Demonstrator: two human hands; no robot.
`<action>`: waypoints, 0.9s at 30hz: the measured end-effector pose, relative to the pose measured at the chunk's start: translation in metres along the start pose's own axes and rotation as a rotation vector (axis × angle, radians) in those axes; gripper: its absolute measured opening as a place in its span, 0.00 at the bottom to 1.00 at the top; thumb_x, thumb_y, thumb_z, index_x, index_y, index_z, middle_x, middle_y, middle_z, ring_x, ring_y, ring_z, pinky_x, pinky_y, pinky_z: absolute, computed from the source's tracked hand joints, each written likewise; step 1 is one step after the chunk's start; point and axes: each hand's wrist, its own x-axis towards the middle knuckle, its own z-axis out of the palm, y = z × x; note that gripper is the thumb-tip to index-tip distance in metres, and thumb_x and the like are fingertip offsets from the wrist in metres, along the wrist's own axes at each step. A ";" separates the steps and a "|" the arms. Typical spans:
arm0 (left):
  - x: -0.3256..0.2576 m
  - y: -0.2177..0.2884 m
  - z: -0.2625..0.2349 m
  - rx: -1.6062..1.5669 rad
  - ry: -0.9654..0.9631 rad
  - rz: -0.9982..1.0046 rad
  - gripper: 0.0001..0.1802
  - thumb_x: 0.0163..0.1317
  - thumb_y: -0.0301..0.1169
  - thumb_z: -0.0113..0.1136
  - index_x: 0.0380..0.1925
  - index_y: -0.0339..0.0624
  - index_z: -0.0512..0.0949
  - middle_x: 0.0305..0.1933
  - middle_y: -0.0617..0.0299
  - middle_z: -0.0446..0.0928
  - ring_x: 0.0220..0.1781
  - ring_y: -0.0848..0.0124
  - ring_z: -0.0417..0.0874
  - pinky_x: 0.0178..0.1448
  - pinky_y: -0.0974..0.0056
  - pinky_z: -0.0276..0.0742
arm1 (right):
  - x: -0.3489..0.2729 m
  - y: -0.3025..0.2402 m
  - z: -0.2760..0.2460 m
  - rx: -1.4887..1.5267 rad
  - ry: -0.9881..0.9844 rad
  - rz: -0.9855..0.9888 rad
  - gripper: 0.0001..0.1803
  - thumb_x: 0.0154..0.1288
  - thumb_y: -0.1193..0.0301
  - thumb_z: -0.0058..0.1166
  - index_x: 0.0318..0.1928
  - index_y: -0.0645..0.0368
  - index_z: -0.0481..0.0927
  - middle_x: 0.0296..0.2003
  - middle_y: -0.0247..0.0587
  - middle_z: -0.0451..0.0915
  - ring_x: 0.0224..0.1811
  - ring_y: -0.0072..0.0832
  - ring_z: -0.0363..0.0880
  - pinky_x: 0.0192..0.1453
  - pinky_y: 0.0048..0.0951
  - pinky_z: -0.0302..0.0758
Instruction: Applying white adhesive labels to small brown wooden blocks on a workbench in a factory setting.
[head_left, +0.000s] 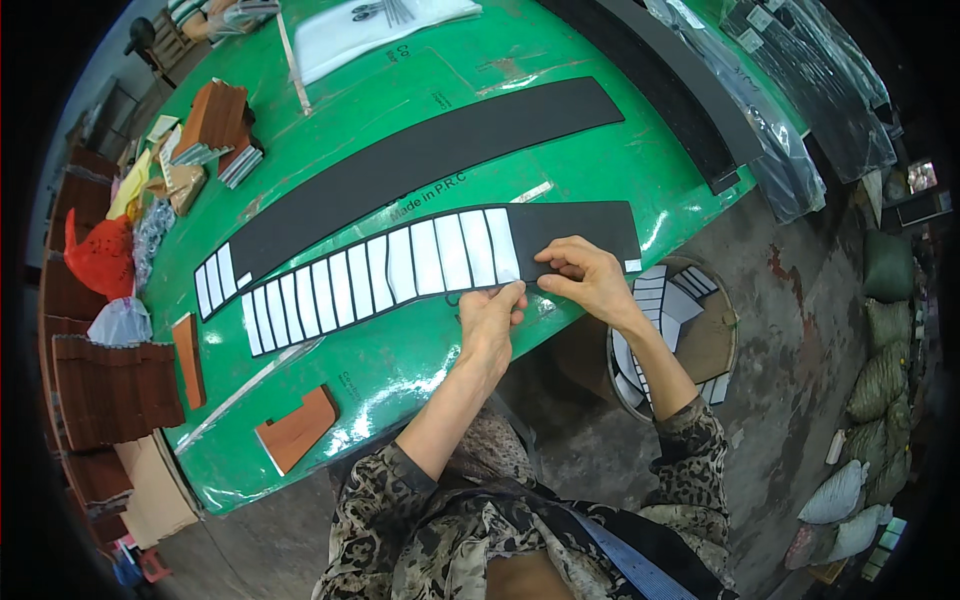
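Observation:
A long black strip [585, 230] lies across the green table in front of me, its left part covered with a row of white rectangular pieces [375, 265] with black lines between them. My left hand [488, 322] is closed at the strip's near edge, thumb and fingertips pinching by the last white piece. Just right of it, my right hand [588, 282] rests over the bare black part with curled fingers, thumb and fingertip close together at the same edge. What they pinch, if anything, is too small to make out. Beyond lies a second black strip [430, 155] with a few white pieces at its left end.
A round bin [735, 350] holding white-and-black pieces stands by the table's right edge. Brown profile offcuts [300, 428] lie at the left, near a red bag [100, 255]. Wrapped black panels [800, 90] are at the far right; a white plastic-wrapped stack [370, 35] sits at the back.

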 end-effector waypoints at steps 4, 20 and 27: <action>0.001 -0.001 0.001 -0.067 -0.016 -0.010 0.05 0.55 0.19 0.57 0.25 0.39 0.72 0.22 0.67 0.70 0.19 0.80 0.66 0.21 0.76 0.58 | 0.001 -0.004 0.001 -0.094 -0.005 -0.044 0.17 0.47 0.70 0.66 0.40 0.58 0.81 0.41 0.36 0.78 0.38 0.26 0.79 0.42 0.25 0.78; 0.001 -0.006 0.000 0.035 -0.055 0.059 0.06 0.55 0.23 0.55 0.20 0.43 0.73 0.20 0.70 0.69 0.20 0.82 0.64 0.24 0.74 0.55 | 0.000 -0.011 0.010 -0.272 0.094 -0.130 0.09 0.52 0.71 0.60 0.34 0.61 0.83 0.34 0.40 0.82 0.31 0.31 0.82 0.34 0.27 0.78; -0.007 0.002 0.000 0.027 -0.039 0.009 0.02 0.58 0.23 0.54 0.30 0.36 0.74 0.27 0.64 0.74 0.26 0.78 0.72 0.26 0.74 0.66 | 0.009 0.006 0.003 0.358 0.148 0.337 0.10 0.61 0.70 0.55 0.34 0.66 0.81 0.31 0.33 0.80 0.31 0.21 0.79 0.38 0.21 0.75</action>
